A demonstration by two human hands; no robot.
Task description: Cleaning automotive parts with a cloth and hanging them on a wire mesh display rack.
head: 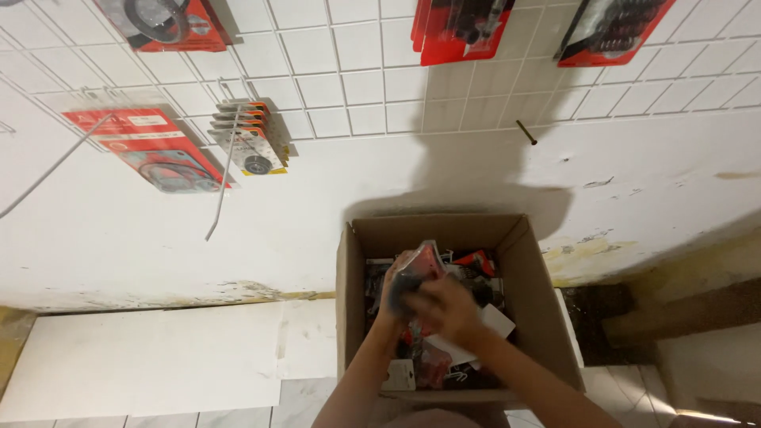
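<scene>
An open cardboard box (539, 269) stands on the floor against a white wall, filled with several red-and-clear blister packs. Both my hands are inside it. My left hand (400, 289) grips a red-backed blister pack (426, 260) and lifts its top edge above the pile. My right hand (445, 307) lies just beside it over the same pack, blurred by motion, so its grip is unclear. A white card (495, 321) and more packs (478, 261) lie underneath.
A white wire grid (357, 71) on the wall carries hanging red packs (456, 32), a stack of small carded parts (250, 143) and bare hooks (222, 182). A large pack (151, 150) hangs at left. White boards (158, 357) lie on the floor left of the box.
</scene>
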